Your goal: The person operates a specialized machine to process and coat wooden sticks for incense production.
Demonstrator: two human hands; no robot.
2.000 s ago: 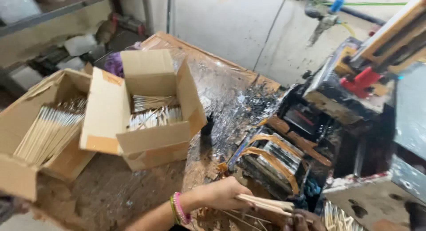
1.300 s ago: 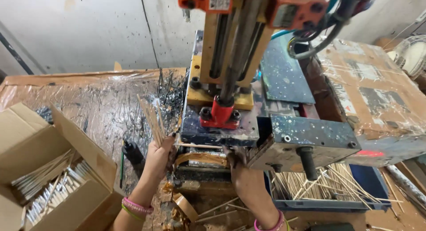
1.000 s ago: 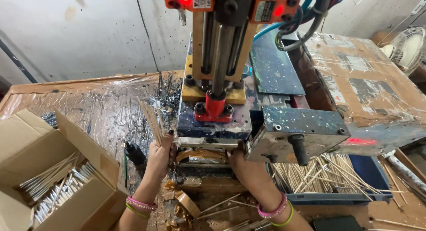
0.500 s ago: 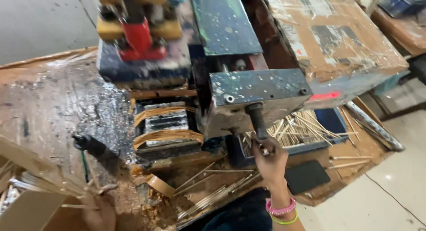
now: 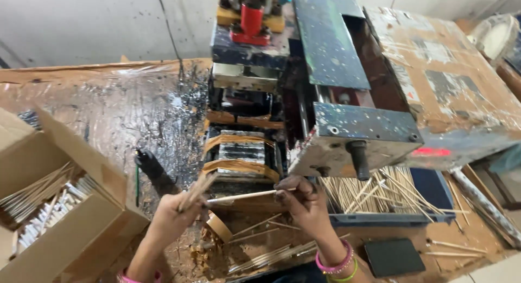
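Note:
My left hand [image 5: 172, 215] is closed around a small bundle of thin wooden sticks [image 5: 196, 189], held in front of the machine. My right hand [image 5: 302, 199] pinches one end of a single pale stick [image 5: 244, 195] that lies level between both hands. Just behind the hands is the machine's lower fixture with tan bands [image 5: 239, 152]. Above it rises the paint-spattered machine [image 5: 336, 76] with a red part [image 5: 251, 18] on top.
An open cardboard box [image 5: 81, 207] of finished sticks stands at the left. A blue tray [image 5: 423, 207] with loose sticks lies at the right under the machine's black knob [image 5: 358, 158]. Several sticks litter the stained workbench [image 5: 108, 109]. A dark flat pad [image 5: 393, 256] lies near the front edge.
The view swung from the boxes to the machine. My right hand left the knob and tray area and now pinches a single stick; my left hand rose into view holding a bundle.

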